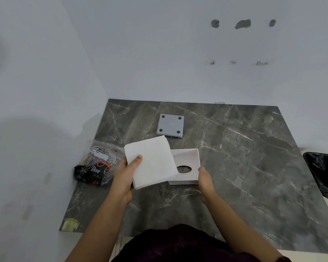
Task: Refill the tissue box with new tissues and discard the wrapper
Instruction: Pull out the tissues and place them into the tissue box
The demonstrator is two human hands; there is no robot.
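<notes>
Our left hand (pixel 128 171) clamps the tissue stack (pixel 150 163); right hand (pixel 204 178) grips the tissue box (pixel 187 159). Loose sheets may snag its rim.

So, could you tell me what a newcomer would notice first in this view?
A white tissue stack held in the left hand over the upturned white tissue box at the centre of the dark marble table. The right hand steadies the box; a Dove wrapper lies left.
</notes>
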